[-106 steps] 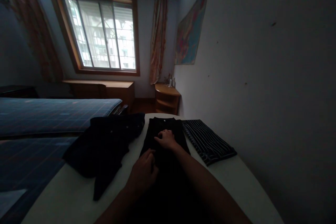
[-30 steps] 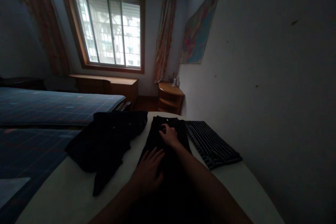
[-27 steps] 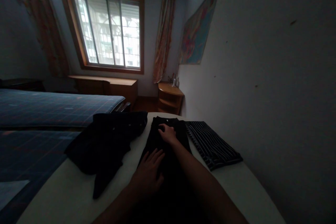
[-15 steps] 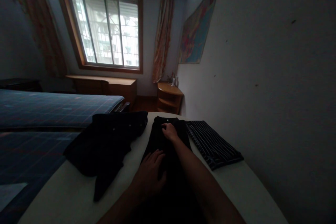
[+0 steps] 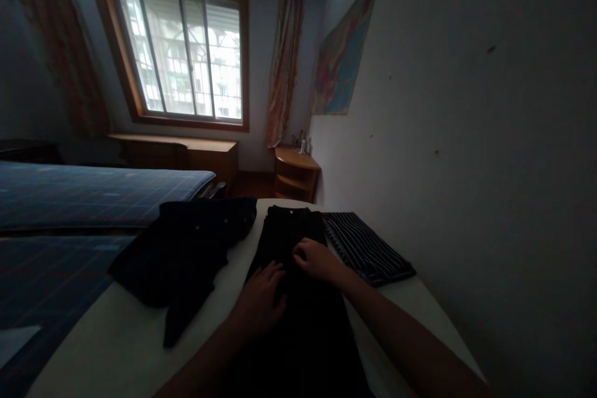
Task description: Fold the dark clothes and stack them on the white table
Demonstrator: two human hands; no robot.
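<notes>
A long black garment (image 5: 308,336) lies lengthwise on the pale round table (image 5: 144,339), with a small light mark at its far edge. On its left side rests my left hand (image 5: 261,298), open, fingers spread over the cloth. My right hand (image 5: 319,261) touches the upper middle of the same garment, its fingers loosely bent and apart. The fingertips are dim against the black fabric. To the left lies a dark garment (image 5: 186,255) with several small light buttons. A folded black-and-white striped garment (image 5: 366,245) lies to the right.
Beside the table at left is a bed with blue plaid mattresses (image 5: 93,196). A white wall (image 5: 433,93) rises close on the right. Farther back are a wooden corner shelf (image 5: 296,158), a low wooden desk (image 5: 212,146) and a bright window (image 5: 181,56).
My right hand has slid from near the garment's far end back toward me. My left hand stays on the left side of the cloth. The view has shifted slightly.
</notes>
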